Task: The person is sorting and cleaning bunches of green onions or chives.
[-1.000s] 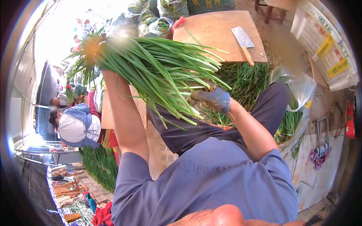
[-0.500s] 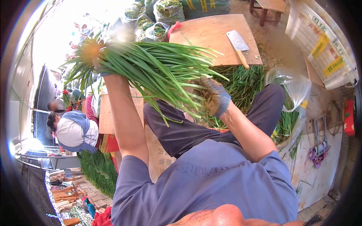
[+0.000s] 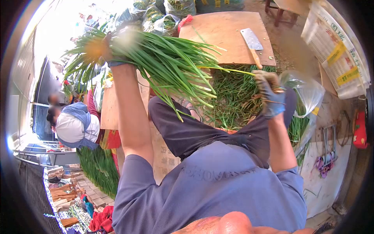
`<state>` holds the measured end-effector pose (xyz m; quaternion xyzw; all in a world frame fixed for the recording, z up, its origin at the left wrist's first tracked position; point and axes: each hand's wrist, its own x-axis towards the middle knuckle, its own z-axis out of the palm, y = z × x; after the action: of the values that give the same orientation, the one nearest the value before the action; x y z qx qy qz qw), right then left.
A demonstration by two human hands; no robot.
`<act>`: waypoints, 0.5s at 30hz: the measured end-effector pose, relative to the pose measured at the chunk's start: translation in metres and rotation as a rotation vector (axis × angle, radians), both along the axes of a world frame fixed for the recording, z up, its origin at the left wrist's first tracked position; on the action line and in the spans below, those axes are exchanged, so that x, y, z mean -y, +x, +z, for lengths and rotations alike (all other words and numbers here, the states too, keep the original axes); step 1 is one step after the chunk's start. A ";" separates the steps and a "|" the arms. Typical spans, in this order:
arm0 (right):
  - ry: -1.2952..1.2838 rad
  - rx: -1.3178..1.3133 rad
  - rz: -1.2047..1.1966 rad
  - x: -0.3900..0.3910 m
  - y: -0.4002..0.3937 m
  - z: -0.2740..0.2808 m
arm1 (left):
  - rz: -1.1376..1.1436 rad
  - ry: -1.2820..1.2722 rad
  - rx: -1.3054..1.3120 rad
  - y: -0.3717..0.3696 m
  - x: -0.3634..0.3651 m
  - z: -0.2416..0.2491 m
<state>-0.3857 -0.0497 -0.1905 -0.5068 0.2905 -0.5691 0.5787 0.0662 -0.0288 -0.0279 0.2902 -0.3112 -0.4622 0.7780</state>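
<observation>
Gloved left hand (image 3: 108,51): you grip the long-leaved green bundle (image 3: 167,54); hold firm.
Blue-cuffed right hand (image 3: 269,91): you pinch one thin yellow leaf (image 3: 233,71); draw straight.

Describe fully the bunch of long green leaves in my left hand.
The thick bunch of slender, glossy green leaves fans rightward into paler stem ends. The blue-cuffed, gloved left hand grips it sideways near the leafy tips, where glare blurs detail. One yellow stalk stretches from the stem ends to the blue-cuffed, gloved right hand.

The shirt (image 3: 218,195) is blue-grey, short-sleeved and dark-lettered, the trousers (image 3: 179,128) dark, the gloves (image 3: 272,102) blue-cuffed.
</observation>
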 end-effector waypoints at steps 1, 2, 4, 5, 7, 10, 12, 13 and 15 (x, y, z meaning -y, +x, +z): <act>-0.004 -0.008 -0.045 0.002 -0.015 -0.002 | 0.022 0.029 -0.039 0.000 -0.002 0.005; 0.012 -0.059 -0.126 0.003 -0.033 -0.004 | 0.235 0.138 -0.049 -0.003 -0.004 0.010; 0.144 -0.112 -0.261 0.009 -0.067 -0.015 | 0.099 0.054 -0.019 -0.005 -0.016 0.021; 0.263 -0.113 -0.317 0.013 -0.084 -0.024 | 0.219 0.088 -0.015 -0.002 -0.013 0.021; 0.267 -0.138 -0.259 0.012 -0.089 -0.029 | 0.461 0.176 0.000 -0.008 -0.009 0.025; 0.152 -0.115 0.166 -0.003 -0.062 -0.031 | 0.523 0.206 0.047 -0.033 -0.011 0.038; 0.140 -0.406 0.314 -0.013 -0.029 -0.067 | 0.496 0.165 0.065 -0.039 -0.009 0.042; 0.015 -0.614 0.333 -0.033 -0.006 -0.048 | 0.180 0.016 -0.021 -0.023 -0.013 0.035; 0.366 -0.502 0.611 -0.056 0.028 -0.059 | -0.490 -0.093 -0.158 0.008 -0.021 0.022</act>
<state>-0.3578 0.0066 -0.2493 -0.5810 0.3552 -0.1699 0.7123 0.0743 -0.0079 -0.0055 0.1333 -0.3314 -0.6433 0.6772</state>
